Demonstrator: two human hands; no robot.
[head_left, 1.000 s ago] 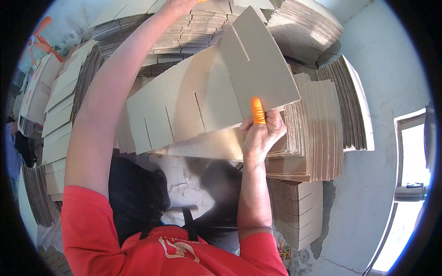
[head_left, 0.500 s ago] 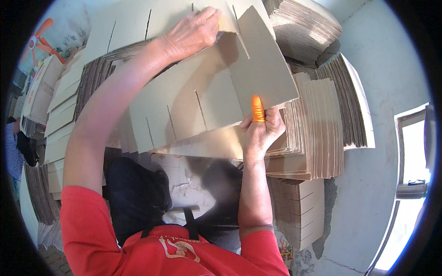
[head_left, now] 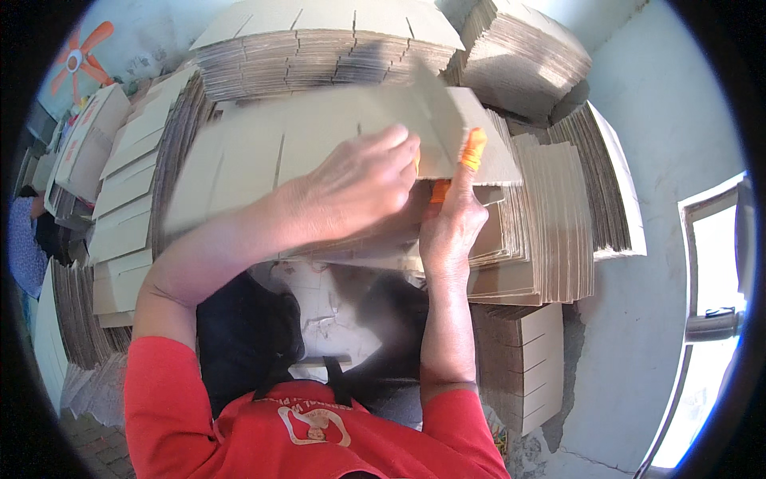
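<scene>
A long slotted cardboard strip, smeared by motion, stretches across the middle in front of me. At its right end a shorter cardboard piece stands up at an angle; how the two join is blurred. My left hand reaches over the strip, fingers curled closed on its near edge, with a bit of orange at the fingertips. Beside it my right hand, wearing orange finger covers, pinches the near right part of the cardboard. The undersides of the pieces are hidden.
Behind lies a thick stack of slotted cardboard. Another stack rises at the back right. Upright sheets lean close to my right hand. More slotted strips line the left, near an orange fan. A wall bounds the right.
My left hand has come down and nearer, to beside the right hand. The cardboard has swung round, its tall end piece now tilted and narrower in view. The back stack is uncovered.
</scene>
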